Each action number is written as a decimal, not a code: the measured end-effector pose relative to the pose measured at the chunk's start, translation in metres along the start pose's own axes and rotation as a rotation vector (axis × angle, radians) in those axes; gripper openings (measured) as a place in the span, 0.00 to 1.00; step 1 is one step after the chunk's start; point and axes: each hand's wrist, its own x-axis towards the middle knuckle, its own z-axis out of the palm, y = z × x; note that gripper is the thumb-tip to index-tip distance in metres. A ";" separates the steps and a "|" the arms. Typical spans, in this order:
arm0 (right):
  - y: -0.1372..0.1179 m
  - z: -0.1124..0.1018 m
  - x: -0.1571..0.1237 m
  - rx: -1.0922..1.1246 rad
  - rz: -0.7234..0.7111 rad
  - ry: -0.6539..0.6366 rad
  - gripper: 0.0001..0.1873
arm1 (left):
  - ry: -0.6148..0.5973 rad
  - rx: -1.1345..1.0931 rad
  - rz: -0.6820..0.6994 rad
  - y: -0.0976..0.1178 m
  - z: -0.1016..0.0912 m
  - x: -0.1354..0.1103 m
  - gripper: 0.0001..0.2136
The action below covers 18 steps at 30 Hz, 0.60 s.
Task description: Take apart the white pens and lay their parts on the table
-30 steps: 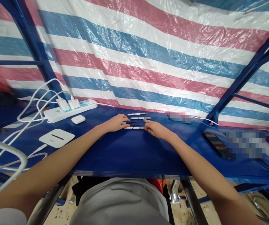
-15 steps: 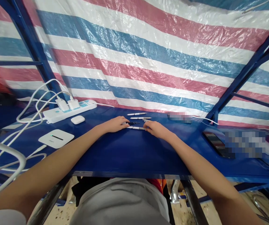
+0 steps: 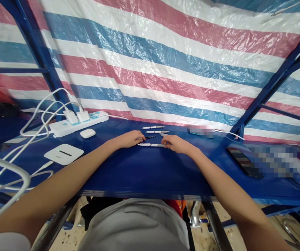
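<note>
Across the blue table (image 3: 150, 174), the white pen (image 3: 151, 145) nearest you lies between your curled hands, its right end at your right hand's (image 3: 177, 143) fingertips. Your left hand (image 3: 129, 139) meets a slim dark piece (image 3: 150, 137); I cannot tell whether either pinches.

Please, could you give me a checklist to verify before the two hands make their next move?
1. Right hand at right end of nearest white pen: ok.
2. Left hand firmly gripping thin dark piece: cannot tell, its left end is hidden.
3. Farthest white pen lying apart from both hands: ok.
4. Phone away from both hands: ok.
5. Power strip away from both hands: ok.
</note>
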 end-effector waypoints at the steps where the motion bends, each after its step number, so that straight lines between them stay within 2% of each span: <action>1: 0.000 0.001 0.000 -0.008 0.006 -0.001 0.11 | -0.003 0.008 -0.010 -0.001 0.000 0.000 0.15; 11: 0.003 0.003 0.000 -0.073 0.045 -0.003 0.12 | -0.014 0.111 -0.143 -0.001 -0.011 -0.005 0.14; 18: 0.002 0.005 0.000 -0.078 0.037 -0.002 0.12 | -0.016 0.122 -0.131 -0.008 -0.009 -0.004 0.13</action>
